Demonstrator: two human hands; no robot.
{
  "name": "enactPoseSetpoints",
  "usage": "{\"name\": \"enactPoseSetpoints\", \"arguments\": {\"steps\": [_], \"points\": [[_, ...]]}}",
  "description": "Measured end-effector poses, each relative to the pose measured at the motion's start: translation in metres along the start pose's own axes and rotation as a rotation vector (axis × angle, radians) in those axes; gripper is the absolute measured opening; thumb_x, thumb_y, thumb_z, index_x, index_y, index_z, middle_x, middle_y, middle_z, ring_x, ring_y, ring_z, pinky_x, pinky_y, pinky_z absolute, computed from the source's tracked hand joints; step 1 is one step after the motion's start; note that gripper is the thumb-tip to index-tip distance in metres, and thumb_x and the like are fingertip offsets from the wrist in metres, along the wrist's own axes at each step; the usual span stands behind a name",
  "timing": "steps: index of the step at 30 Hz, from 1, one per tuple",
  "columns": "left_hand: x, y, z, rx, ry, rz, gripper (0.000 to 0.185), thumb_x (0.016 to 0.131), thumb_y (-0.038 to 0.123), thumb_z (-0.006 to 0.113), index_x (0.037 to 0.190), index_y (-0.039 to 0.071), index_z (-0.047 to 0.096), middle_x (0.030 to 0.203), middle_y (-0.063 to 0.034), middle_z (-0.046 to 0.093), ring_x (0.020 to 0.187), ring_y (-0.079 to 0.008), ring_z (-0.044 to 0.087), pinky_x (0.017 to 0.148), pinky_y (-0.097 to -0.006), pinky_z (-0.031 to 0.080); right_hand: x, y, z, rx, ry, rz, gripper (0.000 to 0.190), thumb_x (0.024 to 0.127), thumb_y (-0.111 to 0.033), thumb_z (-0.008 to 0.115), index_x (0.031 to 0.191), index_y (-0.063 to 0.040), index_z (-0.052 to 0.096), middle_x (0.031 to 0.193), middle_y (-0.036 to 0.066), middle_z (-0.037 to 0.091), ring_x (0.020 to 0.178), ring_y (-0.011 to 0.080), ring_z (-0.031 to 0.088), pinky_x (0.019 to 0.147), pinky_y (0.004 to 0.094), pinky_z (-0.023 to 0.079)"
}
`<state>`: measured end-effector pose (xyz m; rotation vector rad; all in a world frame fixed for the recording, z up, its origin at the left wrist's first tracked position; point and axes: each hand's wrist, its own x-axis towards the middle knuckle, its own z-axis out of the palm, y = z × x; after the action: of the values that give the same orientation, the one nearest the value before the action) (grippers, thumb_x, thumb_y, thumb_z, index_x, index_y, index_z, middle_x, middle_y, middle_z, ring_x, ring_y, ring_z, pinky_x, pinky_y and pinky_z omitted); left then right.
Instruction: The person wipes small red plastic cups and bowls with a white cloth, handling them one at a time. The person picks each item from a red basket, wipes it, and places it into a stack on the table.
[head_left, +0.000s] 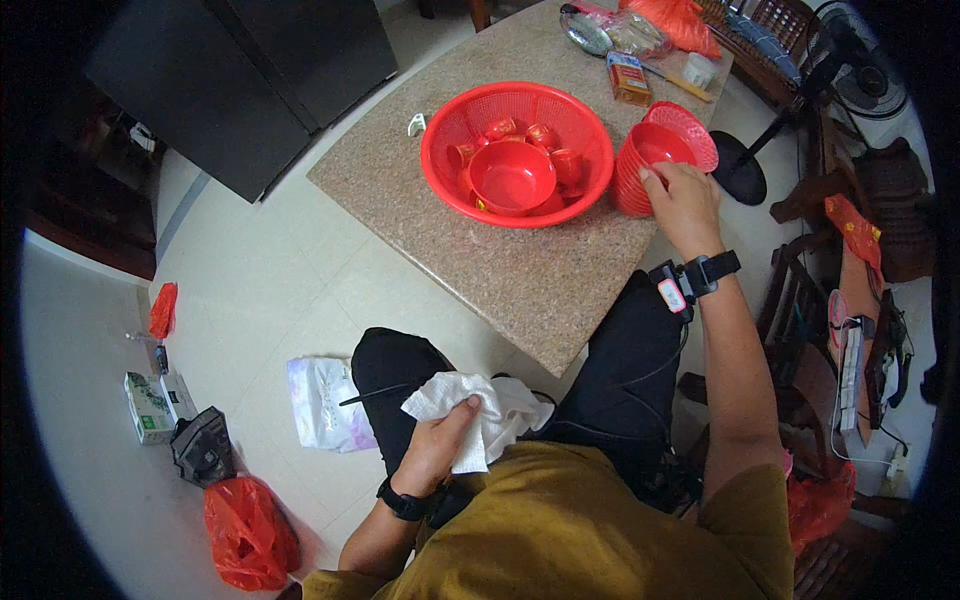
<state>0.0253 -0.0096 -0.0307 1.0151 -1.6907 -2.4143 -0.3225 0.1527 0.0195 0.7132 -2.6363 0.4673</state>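
My left hand grips a crumpled white cloth or paper towel above my lap. On the stone-topped table, my right hand has its thumb and fingers at the rim of the top bowl in a stack of red bowls; whether it grips the rim is not plain. A pink-red openwork dish stands against the far side of the stack. To the left of it sits a red plastic colander, with small red cups and a red bowl inside.
At the table's far end lie a small box, a yellow-handled knife, a white tub and plastic bags. A fan stands beyond the right edge. On the floor are a white package and a red bag.
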Motion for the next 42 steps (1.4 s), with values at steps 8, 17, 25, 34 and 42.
{"name": "enactPoseSetpoints", "arguments": {"steps": [8, 17, 25, 34, 42], "points": [[0.001, -0.003, 0.000, -0.011, -0.009, -0.005, 0.023, 0.091, 0.022, 0.058, 0.103, 0.003, 0.061, 0.094, -0.0010, 0.063, 0.086, -0.0107, 0.057, 0.076, -0.0248, 0.045, 0.006, 0.006, 0.005, 0.012, -0.030, -0.030, 0.020, 0.083, -0.023, 0.057, 0.089, -0.006, 0.066, 0.085, 0.017, 0.065, 0.083, 0.0340, 0.061, 0.076, 0.0446, 0.045], [-0.001, -0.002, 0.000, 0.002, 0.004, -0.035, 0.022, 0.091, 0.022, 0.058, 0.101, 0.003, 0.062, 0.093, -0.0008, 0.063, 0.086, -0.0102, 0.056, 0.076, -0.0245, 0.045, 0.007, 0.005, 0.000, 0.090, -0.072, 0.048, 0.021, 0.083, -0.023, 0.060, 0.090, -0.005, 0.068, 0.082, 0.018, 0.065, 0.077, 0.0329, 0.064, 0.069, 0.0406, 0.049], [-0.002, -0.001, 0.002, 0.020, 0.009, -0.053, 0.022, 0.091, 0.023, 0.059, 0.100, 0.003, 0.063, 0.093, -0.0008, 0.063, 0.086, -0.0102, 0.056, 0.075, -0.0244, 0.045, 0.007, 0.008, 0.000, 0.130, -0.034, 0.069, 0.021, 0.081, -0.024, 0.064, 0.087, -0.004, 0.068, 0.078, 0.016, 0.066, 0.072, 0.0281, 0.065, 0.065, 0.0366, 0.049], [-0.001, -0.005, 0.000, -0.038, 0.000, -0.057, 0.022, 0.091, 0.022, 0.059, 0.103, 0.003, 0.061, 0.094, -0.0009, 0.062, 0.086, -0.0107, 0.056, 0.076, -0.0248, 0.045, 0.004, 0.004, -0.010, 0.291, 0.083, 0.154, 0.023, 0.081, -0.027, 0.066, 0.085, -0.004, 0.067, 0.079, 0.016, 0.065, 0.074, 0.0301, 0.064, 0.066, 0.0379, 0.049], [0.001, 0.005, 0.002, -0.004, 0.115, 0.153, 0.025, 0.091, 0.017, 0.057, 0.111, 0.002, 0.057, 0.102, -0.0024, 0.060, 0.093, -0.0118, 0.055, 0.082, -0.0254, 0.044, -0.054, -0.041, -0.062, 0.736, 0.124, 0.075, 0.018, 0.085, -0.019, 0.065, 0.085, -0.001, 0.062, 0.071, 0.006, 0.060, 0.067, 0.0111, 0.055, 0.064, 0.0272, 0.045]]}}
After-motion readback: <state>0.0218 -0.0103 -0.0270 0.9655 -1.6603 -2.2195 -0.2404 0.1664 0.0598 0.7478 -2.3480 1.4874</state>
